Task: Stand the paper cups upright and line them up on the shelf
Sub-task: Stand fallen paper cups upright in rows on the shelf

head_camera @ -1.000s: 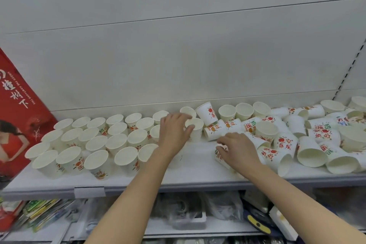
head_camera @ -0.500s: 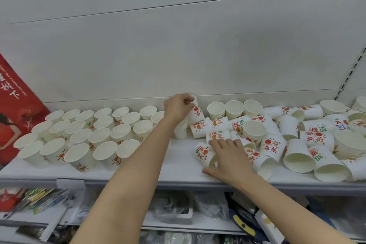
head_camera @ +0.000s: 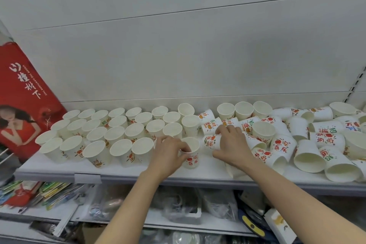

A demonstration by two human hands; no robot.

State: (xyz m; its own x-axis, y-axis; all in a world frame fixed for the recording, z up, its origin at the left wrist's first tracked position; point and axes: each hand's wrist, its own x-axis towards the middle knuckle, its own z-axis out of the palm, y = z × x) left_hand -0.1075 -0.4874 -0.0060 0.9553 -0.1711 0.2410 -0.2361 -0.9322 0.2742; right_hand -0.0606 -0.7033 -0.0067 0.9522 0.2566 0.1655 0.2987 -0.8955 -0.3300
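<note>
Shelf (head_camera: 208,170): white, carrying all the paper cups.
Upright cups (head_camera: 116,134): set in rows on the shelf's left half.
Fallen cups (head_camera: 309,156): heaped on their sides on the right half.
Left hand (head_camera: 168,152): fingers curled on the rim of an upright front cup (head_camera: 191,153) at the end of the front row.
Right hand (head_camera: 231,144): fingers spread over a lying cup (head_camera: 211,142); whether it is gripped cannot be told.
Step in hand: the front cup is judged best seated flat beside its neighbour, released gently, and kept clear of the fallen cups.
</note>
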